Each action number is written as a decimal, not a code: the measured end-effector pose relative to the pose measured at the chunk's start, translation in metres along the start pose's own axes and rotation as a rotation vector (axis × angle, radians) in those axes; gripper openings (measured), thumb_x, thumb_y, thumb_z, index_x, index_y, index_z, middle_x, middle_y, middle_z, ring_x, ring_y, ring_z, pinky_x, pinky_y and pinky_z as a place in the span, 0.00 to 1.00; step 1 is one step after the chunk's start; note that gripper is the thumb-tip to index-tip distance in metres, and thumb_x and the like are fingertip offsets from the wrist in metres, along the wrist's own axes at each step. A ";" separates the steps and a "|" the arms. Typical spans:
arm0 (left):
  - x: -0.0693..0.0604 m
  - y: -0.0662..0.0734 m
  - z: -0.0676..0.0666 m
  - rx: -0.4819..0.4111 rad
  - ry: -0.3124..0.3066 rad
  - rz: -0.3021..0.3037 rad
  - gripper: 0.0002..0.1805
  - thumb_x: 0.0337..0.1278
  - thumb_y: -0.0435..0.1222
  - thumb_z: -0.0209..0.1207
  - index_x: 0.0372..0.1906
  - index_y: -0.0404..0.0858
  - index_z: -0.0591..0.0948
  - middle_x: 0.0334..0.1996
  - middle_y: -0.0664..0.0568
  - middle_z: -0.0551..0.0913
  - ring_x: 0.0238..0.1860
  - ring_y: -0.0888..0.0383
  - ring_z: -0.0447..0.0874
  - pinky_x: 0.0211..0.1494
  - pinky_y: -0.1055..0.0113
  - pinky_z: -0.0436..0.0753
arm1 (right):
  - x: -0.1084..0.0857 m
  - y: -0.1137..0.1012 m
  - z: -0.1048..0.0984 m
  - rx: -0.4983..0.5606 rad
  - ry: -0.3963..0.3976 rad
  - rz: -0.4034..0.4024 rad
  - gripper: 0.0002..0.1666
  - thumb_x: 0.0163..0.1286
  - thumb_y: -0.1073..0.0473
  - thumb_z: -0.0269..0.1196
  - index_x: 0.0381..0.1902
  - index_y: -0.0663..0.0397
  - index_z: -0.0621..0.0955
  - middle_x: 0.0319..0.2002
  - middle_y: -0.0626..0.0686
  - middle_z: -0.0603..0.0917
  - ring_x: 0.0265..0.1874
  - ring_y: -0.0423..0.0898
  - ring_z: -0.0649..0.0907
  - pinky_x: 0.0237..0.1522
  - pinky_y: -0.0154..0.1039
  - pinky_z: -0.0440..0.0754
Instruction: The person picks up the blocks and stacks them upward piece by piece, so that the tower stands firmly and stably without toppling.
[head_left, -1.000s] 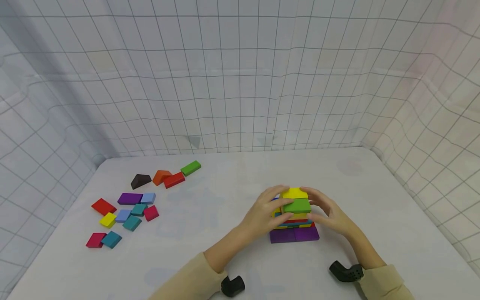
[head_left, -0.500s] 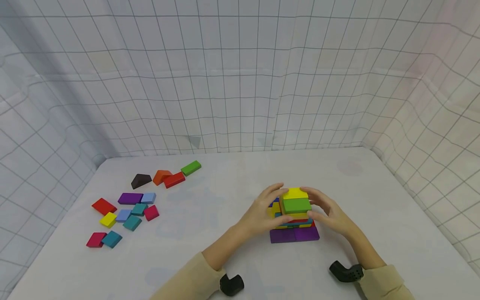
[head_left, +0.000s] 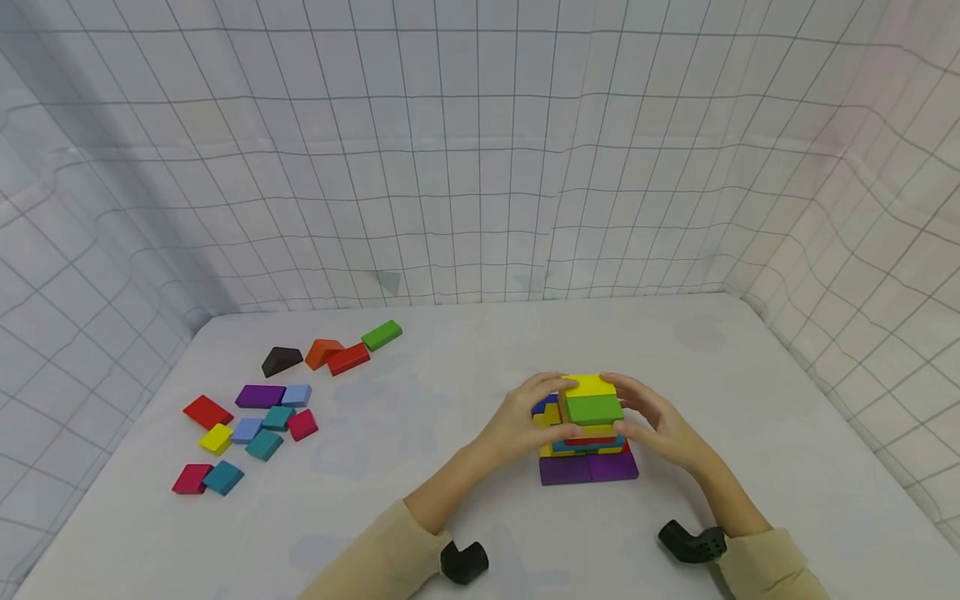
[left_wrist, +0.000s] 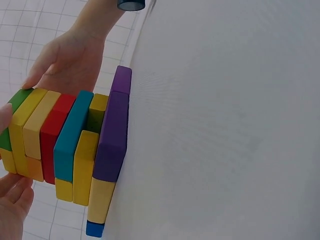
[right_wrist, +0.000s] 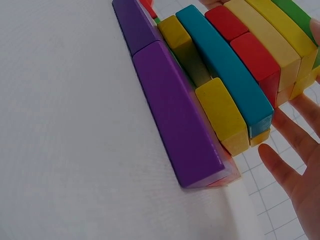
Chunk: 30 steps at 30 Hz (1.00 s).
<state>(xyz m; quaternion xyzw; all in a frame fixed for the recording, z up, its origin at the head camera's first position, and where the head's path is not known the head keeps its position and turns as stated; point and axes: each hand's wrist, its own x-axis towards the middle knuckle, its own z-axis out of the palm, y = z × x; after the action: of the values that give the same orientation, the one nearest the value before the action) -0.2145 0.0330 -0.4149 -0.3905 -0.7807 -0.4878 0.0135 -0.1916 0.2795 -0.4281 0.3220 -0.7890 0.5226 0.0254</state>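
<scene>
White table (head_left: 442,417): we find left hand (head_left: 513,423) and right hand (head_left: 666,427) half-curled, holding a block stack (head_left: 595,410), apparently squaring it; next move calls for gentle release.

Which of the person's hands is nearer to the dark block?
Left. The left hand, at the stack's left side, is right of the dark block; the right hand, at the stack's right side, is farther away.
</scene>
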 end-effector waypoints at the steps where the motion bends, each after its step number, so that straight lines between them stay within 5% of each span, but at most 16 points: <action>1: 0.000 0.000 0.000 -0.003 0.000 -0.002 0.28 0.49 0.39 0.65 0.57 0.39 0.73 0.59 0.47 0.70 0.59 0.52 0.68 0.60 0.58 0.70 | 0.000 0.000 0.000 0.000 -0.001 0.001 0.35 0.60 0.74 0.54 0.66 0.63 0.60 0.63 0.39 0.65 0.57 0.37 0.70 0.57 0.30 0.67; 13: 0.002 -0.002 -0.001 -0.009 -0.012 0.040 0.29 0.47 0.37 0.66 0.57 0.37 0.72 0.58 0.47 0.71 0.58 0.53 0.69 0.61 0.62 0.70 | 0.001 -0.001 0.000 -0.004 -0.004 -0.014 0.40 0.60 0.74 0.56 0.68 0.60 0.56 0.63 0.50 0.67 0.57 0.38 0.70 0.56 0.30 0.68; 17: -0.001 -0.003 -0.011 -0.012 -0.070 -0.037 0.37 0.47 0.44 0.66 0.64 0.44 0.66 0.64 0.51 0.64 0.64 0.54 0.62 0.63 0.54 0.65 | 0.001 -0.004 0.001 -0.001 0.004 -0.006 0.40 0.59 0.75 0.56 0.68 0.60 0.57 0.62 0.54 0.67 0.57 0.38 0.70 0.55 0.30 0.69; 20: -0.005 -0.017 -0.034 0.025 -0.035 -0.085 0.41 0.46 0.46 0.66 0.67 0.46 0.62 0.67 0.52 0.60 0.67 0.54 0.56 0.65 0.48 0.61 | 0.001 -0.004 0.002 -0.002 0.013 0.002 0.40 0.59 0.74 0.57 0.68 0.59 0.57 0.62 0.57 0.67 0.57 0.38 0.70 0.55 0.30 0.69; 24: -0.018 -0.058 -0.083 0.173 0.178 -0.090 0.35 0.47 0.41 0.66 0.63 0.38 0.67 0.63 0.45 0.66 0.65 0.50 0.60 0.65 0.49 0.60 | 0.001 -0.003 0.002 0.000 0.015 0.022 0.40 0.59 0.73 0.57 0.68 0.58 0.57 0.62 0.59 0.67 0.57 0.38 0.70 0.55 0.30 0.68; 27: -0.036 -0.085 -0.125 0.292 0.319 -0.164 0.30 0.49 0.36 0.65 0.59 0.32 0.70 0.59 0.40 0.69 0.63 0.45 0.62 0.65 0.49 0.60 | 0.000 -0.002 0.001 0.007 0.014 0.041 0.40 0.60 0.73 0.57 0.68 0.57 0.57 0.62 0.55 0.67 0.57 0.38 0.70 0.55 0.30 0.69; 30: -0.059 -0.105 -0.160 0.394 0.391 -0.272 0.27 0.49 0.33 0.63 0.57 0.31 0.71 0.57 0.38 0.71 0.60 0.41 0.63 0.62 0.45 0.62 | 0.000 -0.002 0.001 0.009 0.013 0.055 0.39 0.60 0.72 0.57 0.68 0.56 0.57 0.62 0.49 0.67 0.58 0.37 0.70 0.56 0.30 0.68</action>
<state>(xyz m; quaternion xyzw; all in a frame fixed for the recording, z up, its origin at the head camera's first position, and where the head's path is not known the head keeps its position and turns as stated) -0.2961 -0.1485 -0.4336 -0.1707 -0.8880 -0.3902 0.1736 -0.1904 0.2779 -0.4271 0.2971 -0.7950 0.5287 0.0147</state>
